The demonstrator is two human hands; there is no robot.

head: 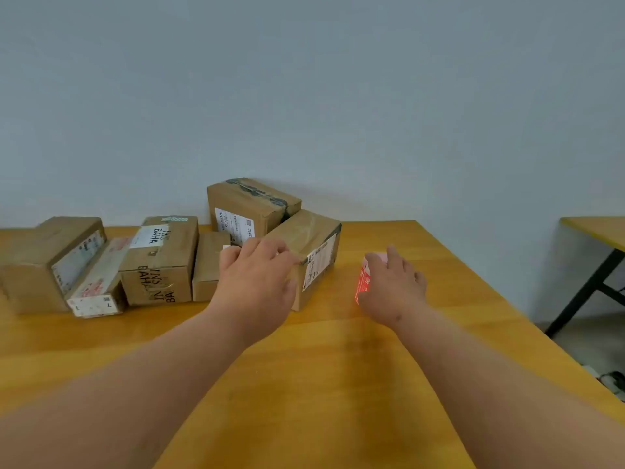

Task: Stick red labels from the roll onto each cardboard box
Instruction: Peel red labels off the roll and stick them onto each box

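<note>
Several cardboard boxes stand in a row at the back of the yellow wooden table (pixel 321 384). My left hand (pixel 257 279) rests palm down, fingers spread, on the near corner of a tilted box (pixel 314 245) that carries a white shipping label. My right hand (pixel 394 282) is closed around the red label roll (pixel 363 282), which stands on the table just right of that box; my fingers hide most of the roll. Left of my hand sit a small plain box (pixel 208 265), a box printed BAHA (pixel 159 262) and a taller taped box (pixel 250 208) behind.
At the far left a large box (pixel 40 262) has a long narrow box (pixel 98 282) with red and white stickers leaning against it. A grey wall rises behind the table. A second table (pixel 598 231) with black legs stands to the right, across a gap of floor.
</note>
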